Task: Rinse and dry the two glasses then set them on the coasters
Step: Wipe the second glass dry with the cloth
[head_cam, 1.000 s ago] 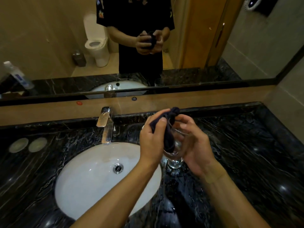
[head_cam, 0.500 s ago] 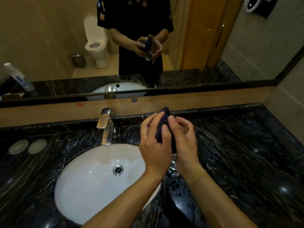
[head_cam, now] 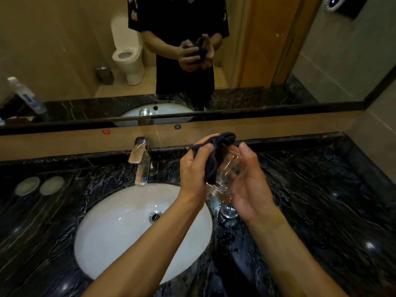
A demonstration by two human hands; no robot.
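- Half a second back both hands were bunched tight together over the cloth, glass pretty much hidden. Now the right hand (head_cam: 249, 185) has swung open to the side, palm facing in, so the glass (head_cam: 227, 174) shows again between the hands.
- The dark cloth (head_cam: 214, 157) went from a tight wad between the fingers to draping down over the glass's left side, pinched by the left hand (head_cam: 196, 170).
- The second glass (head_cam: 229, 210), standing on the wet surface (head_cam: 321, 200) under the right hand, is back in sight too.
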